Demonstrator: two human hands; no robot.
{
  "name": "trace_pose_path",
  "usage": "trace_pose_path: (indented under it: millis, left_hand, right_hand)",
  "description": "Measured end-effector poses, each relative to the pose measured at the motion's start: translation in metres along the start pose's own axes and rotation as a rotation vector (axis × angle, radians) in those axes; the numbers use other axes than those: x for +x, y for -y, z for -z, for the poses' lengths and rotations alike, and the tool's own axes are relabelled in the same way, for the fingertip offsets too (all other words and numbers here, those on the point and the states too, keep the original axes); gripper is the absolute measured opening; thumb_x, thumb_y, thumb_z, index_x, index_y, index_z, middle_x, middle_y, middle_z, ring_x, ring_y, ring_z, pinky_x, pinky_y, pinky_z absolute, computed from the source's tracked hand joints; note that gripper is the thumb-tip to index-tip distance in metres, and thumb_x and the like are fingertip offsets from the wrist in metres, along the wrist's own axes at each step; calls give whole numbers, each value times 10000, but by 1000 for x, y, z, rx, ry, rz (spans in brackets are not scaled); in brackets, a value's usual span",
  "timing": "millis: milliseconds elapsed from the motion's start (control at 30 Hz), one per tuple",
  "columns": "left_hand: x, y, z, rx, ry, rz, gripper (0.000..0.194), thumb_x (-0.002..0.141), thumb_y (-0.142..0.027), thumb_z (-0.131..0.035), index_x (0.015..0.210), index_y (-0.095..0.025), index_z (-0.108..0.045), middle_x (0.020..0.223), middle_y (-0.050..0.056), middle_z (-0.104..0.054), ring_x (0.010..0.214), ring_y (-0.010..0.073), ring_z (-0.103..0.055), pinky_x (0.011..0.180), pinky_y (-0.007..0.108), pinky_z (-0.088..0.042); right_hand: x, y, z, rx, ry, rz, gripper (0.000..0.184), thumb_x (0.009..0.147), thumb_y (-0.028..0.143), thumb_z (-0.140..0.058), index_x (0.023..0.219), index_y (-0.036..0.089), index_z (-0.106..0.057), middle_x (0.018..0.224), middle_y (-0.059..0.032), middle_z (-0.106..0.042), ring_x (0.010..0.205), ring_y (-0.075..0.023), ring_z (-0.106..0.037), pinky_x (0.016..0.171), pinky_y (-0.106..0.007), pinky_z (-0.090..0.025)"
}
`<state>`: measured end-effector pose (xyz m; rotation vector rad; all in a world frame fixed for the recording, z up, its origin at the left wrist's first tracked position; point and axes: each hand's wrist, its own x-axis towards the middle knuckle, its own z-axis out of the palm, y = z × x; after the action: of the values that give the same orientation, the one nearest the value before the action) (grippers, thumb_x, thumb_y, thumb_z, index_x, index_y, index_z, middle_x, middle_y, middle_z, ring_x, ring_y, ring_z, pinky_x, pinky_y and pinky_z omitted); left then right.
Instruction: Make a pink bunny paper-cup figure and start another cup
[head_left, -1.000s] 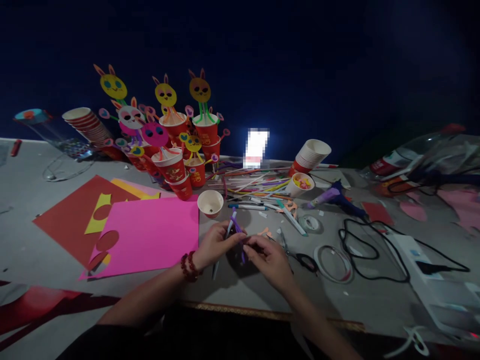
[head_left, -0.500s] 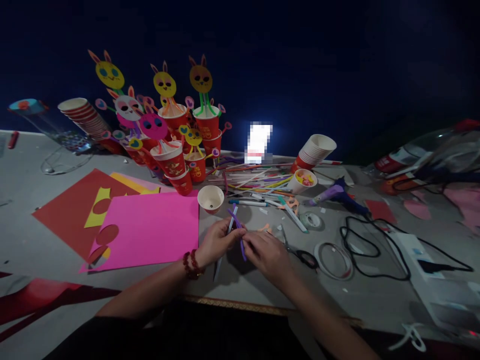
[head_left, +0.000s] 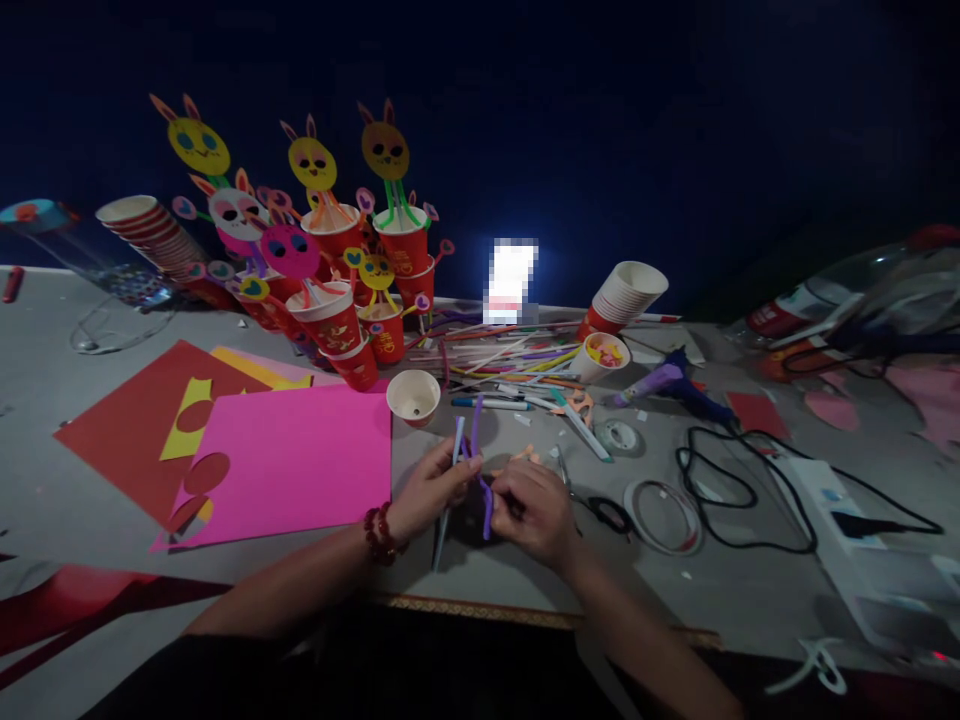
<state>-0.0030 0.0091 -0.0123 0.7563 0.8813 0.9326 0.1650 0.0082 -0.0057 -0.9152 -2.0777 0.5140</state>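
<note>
My left hand (head_left: pixel 427 490), wearing a dark red bead bracelet (head_left: pixel 384 530), pinches purple pipe cleaners (head_left: pixel 477 425) above the near part of the table. A long, thin pale-blue piece (head_left: pixel 458 437) also runs through this hand, its lower end sticking out beneath; its kind is unclear. My right hand (head_left: pixel 536 505) is curled, its fingertips closed at the bent lower part of the purple pipe cleaner. Its fingers partly hide the contact. Just beyond my left hand stands an open paper cup (head_left: pixel 414 398).
Paper-faced rabbit figures in red cups (head_left: pixel 337 315) stand at the back left. Pink paper (head_left: pixel 300 470) lies left of my hands. Behind are loose pipe cleaners (head_left: pixel 510 365) and a cup of paper bits (head_left: pixel 602 357). Scissors (head_left: pixel 611 515), a tape roll (head_left: pixel 664 517) and a black cable (head_left: pixel 739 550) lie right.
The purple pipe cleaners have spread apart, one end now standing upright and the lower part bent. My right hand has curled more and shifted slightly down. The whole view has shifted a little.
</note>
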Motion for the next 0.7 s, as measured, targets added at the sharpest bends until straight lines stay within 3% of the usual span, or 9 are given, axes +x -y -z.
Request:
trace_pose_path:
  millis: [167, 300, 400, 567, 700]
  left_hand:
    - [3, -10, 2, -215, 43, -61, 283, 823, -432, -634, 840, -196, -479, 740, -37, -609, 333, -3, -264, 326, 150, -153]
    - [6, -16, 6, -284, 15, -164, 232, 847, -412, -590, 885, -216, -472, 631, -57, -587, 301, 10, -207, 311, 144, -124]
    - [2, -11, 5, -148, 27, -163, 273, 863, -462, -584, 888, -210, -481, 578, -66, -544, 328, 22, -216, 335, 156, -139]
    - [-7, -6, 0, 395, 124, -195, 343, 857, -508, -612, 821, -170, -563, 662, -25, -546, 579, 97, -463, 556, 211, -378]
    - [-9, -11, -2, 603, 131, -235, 283, 885, -449, -590, 830, -172, -572, 719, -18, -558, 672, 127, -487, 661, 244, -402]
  right_hand:
    - [-4, 1, 9, 251, -26, 43, 169, 812, 176, -524, 663, 248, -559, 548, 10, -566, 519, -161, -502, 563, -309, -398]
    - [-7, -4, 19, 352, -298, -132, 194, 844, 255, -514, 659, 252, -569, 546, -1, -557, 523, -184, -515, 576, -346, -435]
    - [-7, -7, 22, 270, -420, -187, 166, 852, 237, -502, 707, 250, -581, 557, 2, -529, 536, -187, -501, 578, -344, -420]
    - [-7, 0, 10, -96, -82, -8, 141, 816, 163, -539, 708, 237, -592, 602, -11, -591, 576, -178, -531, 600, -320, -420]
    - [-7, 3, 4, -274, -35, 57, 168, 853, 152, -500, 714, 230, -555, 610, -23, -591, 593, -182, -533, 610, -314, -414]
